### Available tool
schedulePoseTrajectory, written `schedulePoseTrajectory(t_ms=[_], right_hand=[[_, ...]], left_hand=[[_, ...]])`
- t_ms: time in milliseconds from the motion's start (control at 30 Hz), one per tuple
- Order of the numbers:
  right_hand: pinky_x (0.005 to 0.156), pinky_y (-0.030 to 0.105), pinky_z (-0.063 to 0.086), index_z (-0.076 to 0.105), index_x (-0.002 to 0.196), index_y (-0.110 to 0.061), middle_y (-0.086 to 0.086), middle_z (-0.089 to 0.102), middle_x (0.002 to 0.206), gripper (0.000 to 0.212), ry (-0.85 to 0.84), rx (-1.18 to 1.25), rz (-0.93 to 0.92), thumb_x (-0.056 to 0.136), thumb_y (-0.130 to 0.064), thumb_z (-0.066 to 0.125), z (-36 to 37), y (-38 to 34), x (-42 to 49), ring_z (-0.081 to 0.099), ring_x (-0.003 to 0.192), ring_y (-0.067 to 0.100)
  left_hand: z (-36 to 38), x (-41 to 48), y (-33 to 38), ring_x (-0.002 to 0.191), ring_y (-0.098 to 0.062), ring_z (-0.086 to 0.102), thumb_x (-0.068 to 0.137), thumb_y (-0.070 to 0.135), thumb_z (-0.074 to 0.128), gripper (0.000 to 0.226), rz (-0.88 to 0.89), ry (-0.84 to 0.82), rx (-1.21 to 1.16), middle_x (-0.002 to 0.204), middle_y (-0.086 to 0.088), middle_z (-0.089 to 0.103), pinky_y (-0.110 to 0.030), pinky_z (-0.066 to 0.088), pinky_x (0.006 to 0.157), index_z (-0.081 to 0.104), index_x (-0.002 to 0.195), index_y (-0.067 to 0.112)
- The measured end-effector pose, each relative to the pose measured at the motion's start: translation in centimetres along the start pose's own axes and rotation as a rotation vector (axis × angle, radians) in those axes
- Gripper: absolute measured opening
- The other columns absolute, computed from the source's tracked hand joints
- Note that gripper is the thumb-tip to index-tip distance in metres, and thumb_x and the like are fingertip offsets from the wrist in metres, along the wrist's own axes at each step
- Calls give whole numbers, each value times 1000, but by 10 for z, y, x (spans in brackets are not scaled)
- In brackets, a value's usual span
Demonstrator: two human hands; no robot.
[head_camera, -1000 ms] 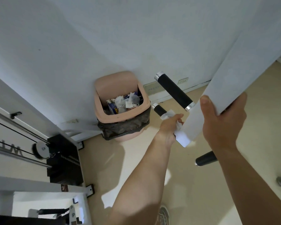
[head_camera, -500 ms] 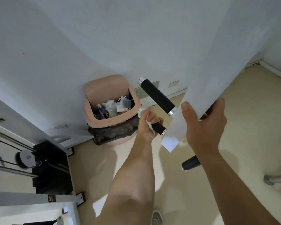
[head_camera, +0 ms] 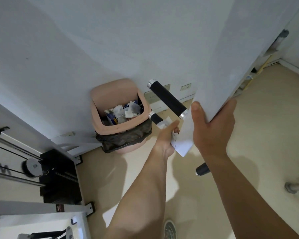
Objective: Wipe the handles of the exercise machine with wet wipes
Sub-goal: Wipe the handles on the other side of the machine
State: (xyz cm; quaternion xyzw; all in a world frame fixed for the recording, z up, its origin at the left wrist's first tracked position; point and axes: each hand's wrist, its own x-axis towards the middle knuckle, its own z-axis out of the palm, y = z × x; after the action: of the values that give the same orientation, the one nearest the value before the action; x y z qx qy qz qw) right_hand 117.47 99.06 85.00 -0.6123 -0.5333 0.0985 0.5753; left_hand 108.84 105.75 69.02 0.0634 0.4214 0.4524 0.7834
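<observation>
Black foam handles with silver end caps stick out from a white machine arm (head_camera: 231,66). My left hand (head_camera: 167,137) grips the lower handle (head_camera: 155,118) with a white wet wipe (head_camera: 165,124) wrapped round it; only the handle's tip shows. The upper handle (head_camera: 167,99) is bare. My right hand (head_camera: 212,128) grips the edge of the white arm. A third handle (head_camera: 202,169) pokes out lower down, behind my right forearm.
A pink waste bin (head_camera: 118,129) with a black liner, holding used wipes, stands against the wall just left of the handles. A black weight stack (head_camera: 59,176) with pulley and cables fills the lower left. My shoe (head_camera: 169,230) shows on the beige floor.
My left hand slid with the wipe out to the lower handle's tip, then back toward the arm, leaving the tip bare. My right hand kept its grip on the white arm.
</observation>
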Motion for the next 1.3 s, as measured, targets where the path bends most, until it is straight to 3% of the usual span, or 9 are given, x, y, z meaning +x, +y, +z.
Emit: schedulePoseTrajectory(t_ms=[233,367,533,633,733,900,1000,1167,1300], right_hand=[[67,32,47,36,101,-19,-7,52,90,55,-13,-16,-10,77,-63,59,1,-2,-1,55,77,15],[63,30,48,39,97,-20,-18,51,85,54,-39,7,10,73,-63,60,-1,0,-4,57,75,2],[63,36,48,41,94,-16,-12,51,81,56,-47,17,28,72,-64,61,2,2,-4,54,70,9],[61,30,42,40,93,-16,-11,50,79,56,-41,29,25,73,-64,59,3,1,-5,52,69,6],[61,29,43,40,93,-17,-10,51,80,54,-42,41,23,74,-64,59,4,-2,-4,54,70,13],[64,36,49,39,96,-18,-12,51,84,54,-37,35,28,74,-64,58,3,-4,-1,56,75,16],[63,33,48,38,98,-17,-6,52,86,56,-29,19,14,75,-65,56,0,-2,-5,57,76,18],[61,13,40,45,103,-10,-4,53,91,62,-11,10,12,77,-65,54,0,0,-3,54,76,13],[65,6,38,48,108,-3,-4,53,96,70,-29,17,2,79,-66,54,3,0,0,53,79,10]], left_hand=[[-18,2,-10,91,-24,55,68,26,94,49,24,-200,-73,95,-4,51,-41,40,109,58,99,15],[-24,7,-6,56,-16,44,60,37,92,49,-50,-240,-170,55,1,46,-29,31,65,47,65,18],[-10,-1,20,47,-12,47,88,24,66,33,47,116,-34,54,5,44,-22,40,51,45,63,21],[1,-1,41,66,-17,65,87,33,70,23,88,295,6,73,-3,65,-22,51,64,63,81,12],[1,9,58,102,-25,71,80,47,72,48,137,292,17,112,-6,73,-42,56,96,68,113,13],[-4,-6,52,48,-8,47,80,30,81,27,139,102,-167,58,7,46,-26,54,58,58,81,17],[-12,-11,31,41,-8,40,82,22,76,38,172,-39,-332,50,7,37,-25,54,54,43,63,19],[0,-16,10,65,-16,53,61,23,91,42,50,38,-69,65,0,48,-30,51,71,51,73,18],[-1,30,-3,104,-32,72,33,52,95,89,62,242,39,113,-11,75,-49,58,93,73,112,17]])
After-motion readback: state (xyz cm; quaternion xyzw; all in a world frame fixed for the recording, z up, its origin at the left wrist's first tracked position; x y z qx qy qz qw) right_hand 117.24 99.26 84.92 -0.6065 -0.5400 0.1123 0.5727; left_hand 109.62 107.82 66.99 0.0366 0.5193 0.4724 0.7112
